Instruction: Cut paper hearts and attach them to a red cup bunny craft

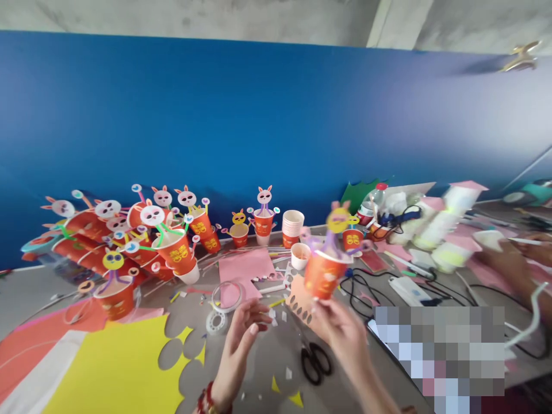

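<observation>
Centrally, right hand (345, 333) with fingers pinching a raised red cup (325, 276), left hand (244, 330) empty, its fingers loosely curled, above the counter (259, 379).

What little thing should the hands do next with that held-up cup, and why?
Maybe bring the left hand over to steady the red cup: the right hand seems to hold it just near its bottom, and the left looks empty.

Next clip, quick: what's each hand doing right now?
Left hand: open, empty, fingers loosely curled above the table.
Right hand: closed on the base of a red cup.
</observation>
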`<state>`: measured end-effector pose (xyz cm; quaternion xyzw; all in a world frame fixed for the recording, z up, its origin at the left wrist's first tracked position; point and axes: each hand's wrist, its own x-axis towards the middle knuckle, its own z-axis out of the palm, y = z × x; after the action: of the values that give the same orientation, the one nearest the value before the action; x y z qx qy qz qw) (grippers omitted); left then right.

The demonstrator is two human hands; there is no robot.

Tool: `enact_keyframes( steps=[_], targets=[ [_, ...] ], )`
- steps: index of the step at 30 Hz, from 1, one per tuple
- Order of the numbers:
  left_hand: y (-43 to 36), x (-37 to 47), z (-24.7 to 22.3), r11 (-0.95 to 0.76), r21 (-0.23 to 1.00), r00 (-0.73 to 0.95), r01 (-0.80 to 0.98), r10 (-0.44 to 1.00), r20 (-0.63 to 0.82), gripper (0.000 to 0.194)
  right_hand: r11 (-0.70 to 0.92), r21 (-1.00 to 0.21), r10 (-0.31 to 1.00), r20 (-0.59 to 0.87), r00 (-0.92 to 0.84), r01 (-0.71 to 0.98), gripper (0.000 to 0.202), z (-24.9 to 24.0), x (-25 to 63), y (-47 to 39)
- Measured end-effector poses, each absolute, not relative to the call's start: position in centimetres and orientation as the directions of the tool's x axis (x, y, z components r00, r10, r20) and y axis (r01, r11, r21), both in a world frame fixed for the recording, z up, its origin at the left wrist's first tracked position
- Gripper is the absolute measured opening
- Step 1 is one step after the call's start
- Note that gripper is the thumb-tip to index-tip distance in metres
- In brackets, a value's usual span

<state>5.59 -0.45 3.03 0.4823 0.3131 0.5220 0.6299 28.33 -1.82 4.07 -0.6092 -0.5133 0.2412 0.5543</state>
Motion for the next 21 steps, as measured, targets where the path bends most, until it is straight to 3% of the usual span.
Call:
enact_keyframes(
  steps=[5, 11, 18, 21],
  targets=[
    [-0.8, 5.8, 3.5, 0.061, 0.956, 0.345, -0.288, 0.937, 0.044, 0.033, -0.005, -0.942, 0.697, 0.237, 0.677, 0.335, 0.049, 3.4, 39.3, -1.2],
    [-0.8, 5.8, 3.3, 0.097, 0.965, 0.364, -0.242, 0.931, -0.002, 0.037, -0.048, -0.929, 0.634, 0.256, 0.73, 0.367, 0.049, 0.7, 42.8, -2.2],
    [-0.6, 5.6, 3.4, 0.09, 0.973, 0.381, -0.212, 0.925, -0.002, 0.033, 0.018, -0.983, 0.547, 0.161, 0.821, 0.181, 0.053, 2.5, 42.3, -2.2],
    [-0.5, 5.6, 3.6, 0.085, 0.976, 0.387, -0.201, 0.922, 0.0, 0.034, 0.017, -0.976, 0.578, 0.188, 0.794, 0.219, 0.053, 2.6, 42.4, -1.3]
  ],
)
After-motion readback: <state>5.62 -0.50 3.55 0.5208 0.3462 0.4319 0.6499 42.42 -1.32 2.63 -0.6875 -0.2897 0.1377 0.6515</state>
